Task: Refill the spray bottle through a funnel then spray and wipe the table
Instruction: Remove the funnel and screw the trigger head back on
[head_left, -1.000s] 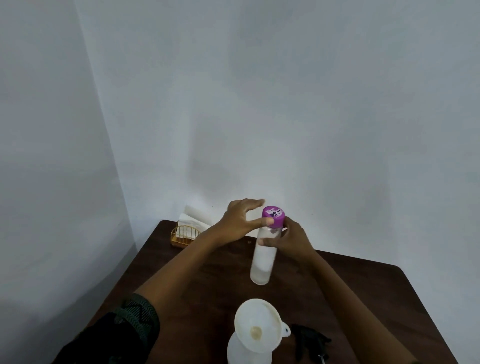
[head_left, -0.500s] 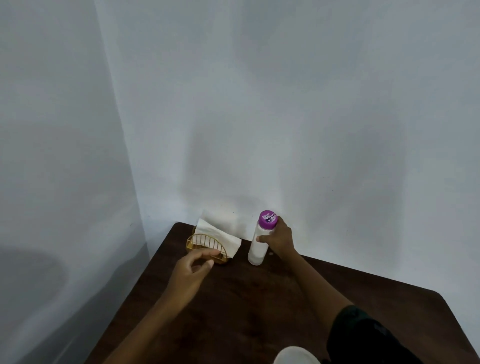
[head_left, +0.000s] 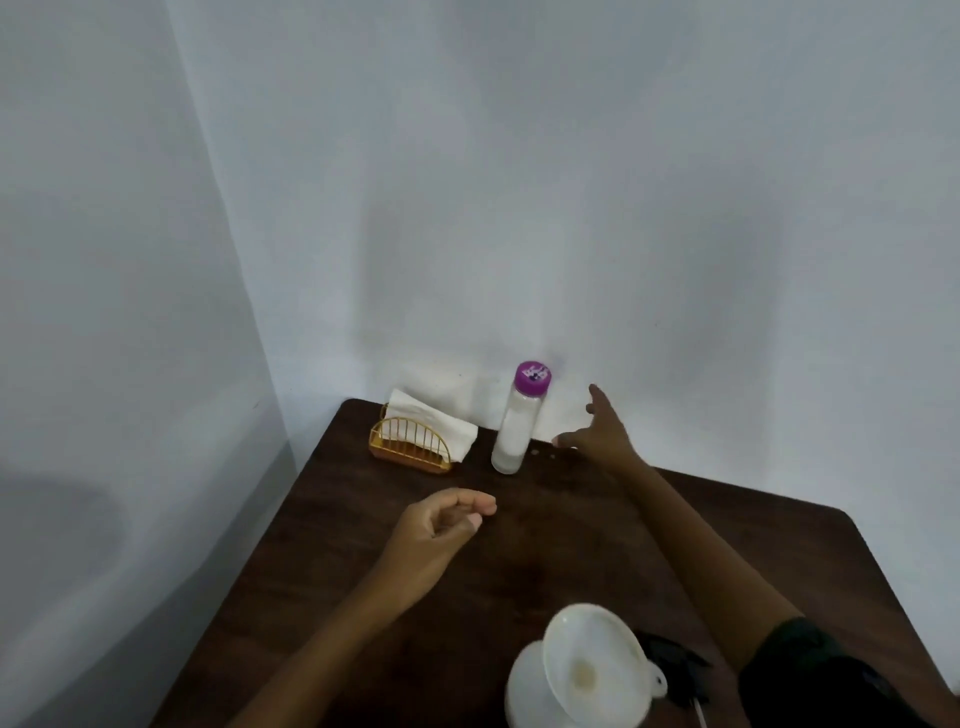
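The purple-capped bottle (head_left: 514, 431) stood upright at the far edge of the table (head_left: 571, 545). Just to its right hovered the right hand (head_left: 597, 436), fingers spread wide and holding nothing. In front of the bottle hung the left hand (head_left: 441, 525), loosely curled and empty. A napkin holder (head_left: 410, 447) sat to the bottle's left. Well nearer than the bottle, the white funnel (head_left: 592, 665) rested in the spray bottle (head_left: 524, 696).
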